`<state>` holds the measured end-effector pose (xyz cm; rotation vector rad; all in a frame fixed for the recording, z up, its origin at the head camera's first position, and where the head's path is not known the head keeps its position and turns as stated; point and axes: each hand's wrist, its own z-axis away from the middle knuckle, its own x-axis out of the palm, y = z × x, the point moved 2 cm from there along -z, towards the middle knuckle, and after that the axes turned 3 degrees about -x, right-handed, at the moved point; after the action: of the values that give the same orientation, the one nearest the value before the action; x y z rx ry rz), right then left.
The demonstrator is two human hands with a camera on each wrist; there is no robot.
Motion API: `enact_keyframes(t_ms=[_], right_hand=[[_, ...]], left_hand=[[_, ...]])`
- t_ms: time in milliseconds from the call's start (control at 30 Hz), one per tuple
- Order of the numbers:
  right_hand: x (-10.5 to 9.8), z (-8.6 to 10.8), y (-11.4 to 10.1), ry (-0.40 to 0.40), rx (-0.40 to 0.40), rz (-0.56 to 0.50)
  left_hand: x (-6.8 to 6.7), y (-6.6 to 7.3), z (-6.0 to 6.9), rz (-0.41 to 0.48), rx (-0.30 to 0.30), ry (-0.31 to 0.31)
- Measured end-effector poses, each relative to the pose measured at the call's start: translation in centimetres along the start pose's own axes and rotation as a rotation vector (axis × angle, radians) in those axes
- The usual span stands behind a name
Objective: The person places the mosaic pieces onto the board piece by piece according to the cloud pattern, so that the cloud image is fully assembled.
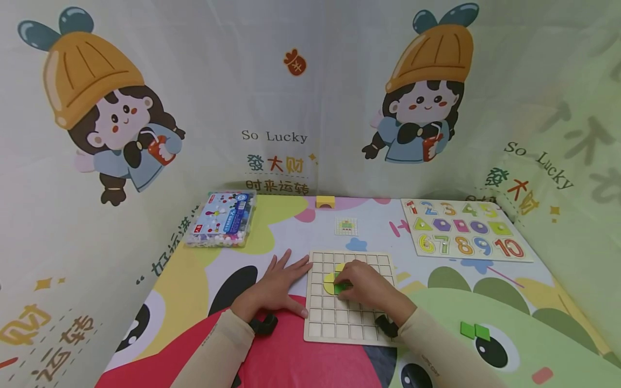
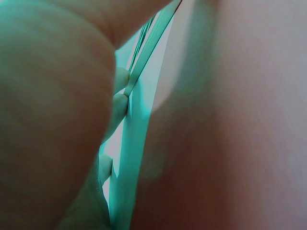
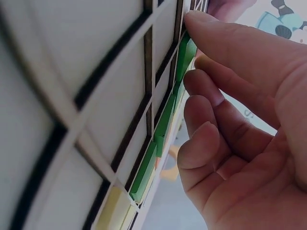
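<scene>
A pale wooden grid board lies on the patterned cloth in front of me. Along its left edge my left hand rests with fingers spread, fingertips and thumb against the edge. My right hand is over the middle of the board, thumb and forefinger pinching a green tile at the grid. More green tiles sit in the neighbouring squares, partly covered by the hand in the head view. Yellow pieces lie in squares next to them. The left wrist view is mostly filled by blurred hand and cloth.
Two loose green tiles lie at the right. Behind the board are a small patterned card and a yellow arch block. A clear box of beads stands back left; a number puzzle board lies back right.
</scene>
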<state>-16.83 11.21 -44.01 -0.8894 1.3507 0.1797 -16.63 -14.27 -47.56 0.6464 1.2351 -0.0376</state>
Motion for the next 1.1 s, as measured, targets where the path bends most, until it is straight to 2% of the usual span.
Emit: enact_keyframes(t_ms=[167, 300, 433, 533, 767, 900, 1100], right_hand=[[-0.7, 0.6, 0.1, 0.016, 0.006, -0.018], [-1.9, 2.2, 1.1, 0.053, 0.033, -0.052], [-3.5, 4.9, 2.9, 0.081, 0.095, -0.083], [-4.8, 7.7, 4.5, 0.096, 0.153, -0.089], [-7.2, 13.7, 8.8, 0.191, 0.222, -0.023], [-7.7, 16.2, 10.9, 0.206, 0.304, -0.036], [-7.2, 19.0, 12.3, 0.152, 0.383, -0.089]], left_hand=[[-0.1, 0.1, 0.0, -0.002, -0.006, -0.003], [-0.2, 0.1, -0.1, -0.003, -0.01, -0.003], [-0.2, 0.0, -0.1, 0.003, -0.006, -0.001], [-0.1, -0.1, -0.1, 0.009, -0.004, -0.005], [0.0, -0.3, 0.0, 0.014, -0.002, -0.005], [-0.1, -0.3, -0.2, 0.015, 0.001, -0.007], [0.0, -0.2, -0.1, 0.013, 0.001, -0.015]])
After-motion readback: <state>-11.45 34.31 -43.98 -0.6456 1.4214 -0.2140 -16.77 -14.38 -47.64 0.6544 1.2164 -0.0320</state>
